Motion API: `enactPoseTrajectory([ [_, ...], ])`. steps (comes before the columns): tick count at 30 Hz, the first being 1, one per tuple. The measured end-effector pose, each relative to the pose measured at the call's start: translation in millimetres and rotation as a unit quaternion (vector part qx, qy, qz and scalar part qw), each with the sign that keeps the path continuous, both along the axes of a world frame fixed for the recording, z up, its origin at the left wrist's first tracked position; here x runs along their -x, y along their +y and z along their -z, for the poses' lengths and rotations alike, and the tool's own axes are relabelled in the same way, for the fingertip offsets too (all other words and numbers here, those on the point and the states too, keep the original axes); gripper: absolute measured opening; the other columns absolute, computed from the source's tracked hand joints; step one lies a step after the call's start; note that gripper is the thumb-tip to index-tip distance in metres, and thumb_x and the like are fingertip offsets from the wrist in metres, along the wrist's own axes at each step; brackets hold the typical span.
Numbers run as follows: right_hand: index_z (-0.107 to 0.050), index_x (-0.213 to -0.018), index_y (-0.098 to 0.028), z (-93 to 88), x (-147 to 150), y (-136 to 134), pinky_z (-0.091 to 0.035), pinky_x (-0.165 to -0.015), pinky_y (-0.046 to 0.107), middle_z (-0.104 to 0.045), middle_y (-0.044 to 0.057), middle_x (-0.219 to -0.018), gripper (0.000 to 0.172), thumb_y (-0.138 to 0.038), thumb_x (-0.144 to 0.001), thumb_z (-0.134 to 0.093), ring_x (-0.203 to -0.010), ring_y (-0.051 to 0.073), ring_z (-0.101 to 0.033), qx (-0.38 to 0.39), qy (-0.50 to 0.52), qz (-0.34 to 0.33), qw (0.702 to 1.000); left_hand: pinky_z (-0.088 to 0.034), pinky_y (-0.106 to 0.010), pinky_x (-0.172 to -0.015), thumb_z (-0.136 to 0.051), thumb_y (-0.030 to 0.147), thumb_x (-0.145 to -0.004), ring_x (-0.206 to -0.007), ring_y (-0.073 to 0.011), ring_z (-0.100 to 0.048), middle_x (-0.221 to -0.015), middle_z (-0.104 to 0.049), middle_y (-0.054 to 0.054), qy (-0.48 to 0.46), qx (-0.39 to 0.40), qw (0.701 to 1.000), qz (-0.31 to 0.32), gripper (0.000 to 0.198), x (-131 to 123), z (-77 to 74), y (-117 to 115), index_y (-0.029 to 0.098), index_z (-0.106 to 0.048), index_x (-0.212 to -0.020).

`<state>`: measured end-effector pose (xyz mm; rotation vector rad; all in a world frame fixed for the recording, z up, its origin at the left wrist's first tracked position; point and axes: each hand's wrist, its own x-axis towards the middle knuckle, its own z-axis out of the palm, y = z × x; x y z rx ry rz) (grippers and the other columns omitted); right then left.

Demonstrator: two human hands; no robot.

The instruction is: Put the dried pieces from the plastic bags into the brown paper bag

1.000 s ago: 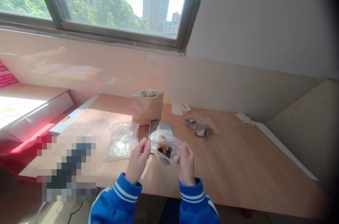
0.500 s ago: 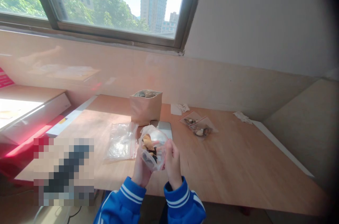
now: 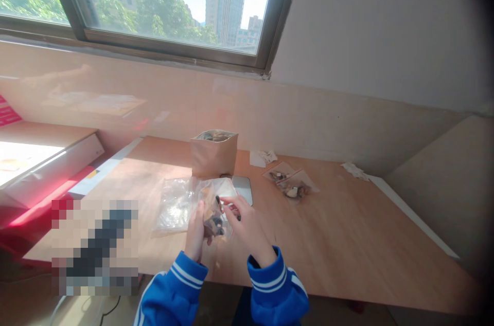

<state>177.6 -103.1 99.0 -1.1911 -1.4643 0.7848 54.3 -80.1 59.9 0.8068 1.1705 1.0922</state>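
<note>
A clear zip-lock bag (image 3: 213,215) holding brown and dark dried-looking pieces is between my hands, above the front of the table. My left hand (image 3: 196,228) is closed on its left side, with fingertips showing beneath it. Over the bag's upper right side, my right hand (image 3: 247,220) has its fingers bent inward as in a pinch. A small dark piece (image 3: 217,199) shows right by those fingertips; whether they grip it or the bag film cannot be made out. Just left of the held bag lie flat clear zip-lock bags (image 3: 175,207).
Behind the hands stands an open brown paper pouch (image 3: 214,156) with pieces inside. A flat silvery device (image 3: 244,189) lies beside it. Farther right are two filled zip-lock bags (image 3: 295,189) and crumpled white tissue (image 3: 264,157). A pixelated patch covers the table's left front.
My right hand has shifted from the bag's right rim to over its upper part, fingers bent inward. The bag, previously with its mouth spread toward me, now looks narrower in my left hand.
</note>
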Motion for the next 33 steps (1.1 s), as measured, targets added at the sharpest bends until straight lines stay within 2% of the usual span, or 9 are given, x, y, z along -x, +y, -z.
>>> enactPoseTrajectory([
  [3,-0.061,-0.109,-0.021,10.0,4.8,10.7,-0.051,-0.067,0.031,-0.06,0.006,-0.102,0.03,-0.031,-0.081,-0.056,-0.076,0.017,-0.059,0.028,0.003,0.012,1.0,-0.026,-0.018,-0.03,-0.043,0.069,-0.075,-0.035,-0.0099,-0.045,-0.047,-0.052,0.001,0.02,0.001,1.0,0.016,0.061,5.2,1.7,1.4,0.012,-0.06,-0.087],
  [8,-0.06,-0.113,-0.021,7.5,8.5,21.3,-0.05,-0.064,0.027,-0.061,0.006,-0.105,0.038,-0.036,-0.078,-0.061,-0.085,0.019,-0.059,0.051,0.007,-0.057,0.997,-0.031,-0.018,-0.03,-0.051,0.064,-0.074,-0.035,-0.0097,-0.046,-0.047,-0.054,0.0,0.078,-0.083,0.993,0.043,0.051,18.0,8.0,7.9,0.013,-0.056,-0.071],
  [12,-0.056,-0.116,-0.02,7.1,12.1,23.2,-0.05,-0.07,0.026,-0.057,0.007,-0.115,0.044,-0.037,-0.076,-0.064,-0.093,0.018,-0.059,0.062,0.08,-0.057,0.993,-0.036,-0.02,-0.033,-0.054,0.061,-0.073,-0.038,-0.0108,-0.05,-0.05,-0.056,0.0,0.089,-0.103,0.988,0.077,0.05,21.3,7.4,12.5,0.012,-0.06,-0.08],
  [15,-0.055,-0.108,-0.018,13.6,15.3,22.9,-0.049,-0.067,0.025,-0.062,0.005,-0.101,0.039,-0.035,-0.075,-0.065,-0.083,0.016,-0.059,0.091,0.097,-0.025,0.991,-0.034,-0.019,-0.033,-0.046,0.062,-0.078,-0.038,-0.0105,-0.048,-0.051,-0.056,0.001,0.083,-0.079,0.992,0.049,0.055,19.5,2.7,13.8,0.013,-0.061,-0.098],
  [17,-0.054,-0.105,-0.019,18.5,16.2,22.6,-0.048,-0.068,0.024,-0.061,0.004,-0.099,0.034,-0.033,-0.075,-0.064,-0.084,0.016,-0.058,0.086,0.094,0.003,0.992,-0.032,-0.019,-0.033,-0.041,0.062,-0.081,-0.039,-0.01,-0.048,-0.056,-0.059,0.0,0.077,-0.065,0.994,0.027,0.058,18.4,-1.0,13.8,0.015,-0.059,-0.11],
  [20,-0.051,-0.103,-0.02,24.1,14.9,22.1,-0.048,-0.074,0.026,-0.059,0.004,-0.105,0.03,-0.028,-0.076,-0.061,-0.09,0.016,-0.058,0.066,0.103,0.017,0.992,-0.031,-0.019,-0.033,-0.038,0.062,-0.082,-0.041,-0.0093,-0.046,-0.059,-0.06,-0.002,0.06,-0.034,0.998,0.005,0.059,19.1,-3.7,14.5,0.015,-0.061,-0.11],
  [23,-0.049,-0.101,-0.02,26.1,12.7,21.4,-0.047,-0.075,0.027,-0.059,0.004,-0.102,0.026,-0.026,-0.077,-0.058,-0.091,0.017,-0.059,0.068,0.091,-0.019,0.993,-0.03,-0.019,-0.034,-0.038,0.063,-0.082,-0.042,-0.01,-0.046,-0.057,-0.057,-0.002,0.054,-0.009,0.998,0.002,0.059,21.4,-0.6,16.8,0.014,-0.063,-0.106],
  [29,-0.046,-0.1,-0.019,18.9,13.8,20.2,-0.048,-0.078,0.032,-0.062,0.003,-0.093,0.026,-0.031,-0.08,-0.056,-0.085,0.018,-0.061,0.095,0.062,-0.081,0.99,-0.037,-0.021,-0.039,-0.039,0.063,-0.082,-0.049,-0.0124,-0.05,-0.061,-0.06,-0.003,0.079,-0.056,0.995,0.038,0.062,21.2,12.3,20.7,0.014,-0.06,-0.114],
  [33,-0.043,-0.105,-0.019,19.7,10.6,26.1,-0.047,-0.083,0.033,-0.061,0.005,-0.1,0.037,-0.034,-0.076,-0.062,-0.093,0.019,-0.06,0.129,0.075,-0.046,0.988,-0.048,-0.025,-0.053,-0.042,0.059,-0.083,-0.075,-0.0188,-0.062,-0.091,-0.068,-0.01,0.012,-0.061,0.992,0.11,0.062,19.4,8.2,17.6,0.015,-0.054,-0.125],
])
